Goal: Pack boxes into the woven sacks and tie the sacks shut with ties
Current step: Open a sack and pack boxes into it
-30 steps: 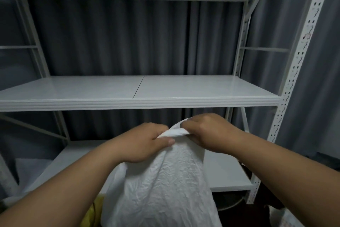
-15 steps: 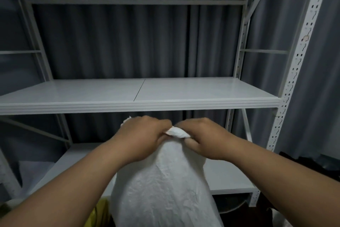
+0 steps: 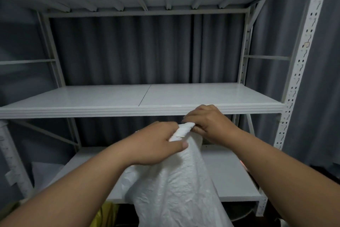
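**White woven sack gathered at the neck in both hands**

White, crinkled woven plastic makes up the tall sack [image 3: 176, 186] that stands upright in the lower middle of the view, in front of a pale grey metal shelving rack [image 3: 301, 72]. The sack's body widens downward and runs out of frame at the bottom edge; its top is bunched into a narrow neck [image 3: 184, 131] held at about the height of the gap between the rack's middle and lower boards.

The left hand [image 3: 156, 144] grips the neck from the left side, fingers curled over the gathered fabric and the thumb lying across the near face of the sack. The right hand [image 3: 207, 123] meets it from the right, just above and behind, its fingers bent inward and pinching the rolled white tip of the neck. The two hands nearly touch, with only the bunched fabric between them. Both bare forearms reach in from the lower corners.

Behind the hands, the middle shelf board [image 3: 147, 98] spans the frame, and the lower shelf board [image 3: 230, 180] shows beside and behind the sack. A dark grey pleated curtain [image 3: 128, 52] hangs behind the rack. A patch of yellow material [image 3: 106, 214] shows at the sack's lower left; what it is cannot be told.
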